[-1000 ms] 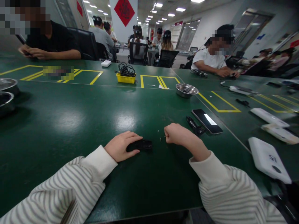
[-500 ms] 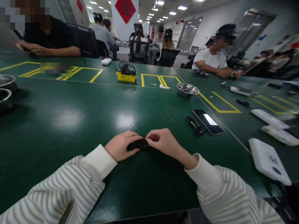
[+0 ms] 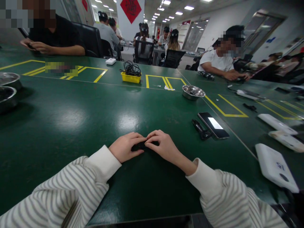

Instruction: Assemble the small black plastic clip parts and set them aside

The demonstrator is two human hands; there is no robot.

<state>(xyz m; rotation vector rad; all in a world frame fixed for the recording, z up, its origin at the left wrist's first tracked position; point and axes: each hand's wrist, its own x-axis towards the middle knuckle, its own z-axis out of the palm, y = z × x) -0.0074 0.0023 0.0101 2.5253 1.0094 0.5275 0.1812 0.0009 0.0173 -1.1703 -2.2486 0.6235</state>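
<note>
Right hand (image 3: 163, 145), moved inward, partly hides black object (image 3: 138, 146).

Counts at the bench (image 3: 95, 110).
Three metal bowls (image 3: 190, 95) (image 3: 17, 83) (image 3: 9, 102), one yellow tray (image 3: 131, 78) and one lit phone (image 3: 213, 125) were present; the wearer's two hands (image 3: 125, 147) (image 3: 163, 145) held one black object (image 3: 138, 147).

Hands mostly cover the black object (image 3: 139, 146); left edge crops the metal bowls (image 3: 7, 100).
</note>
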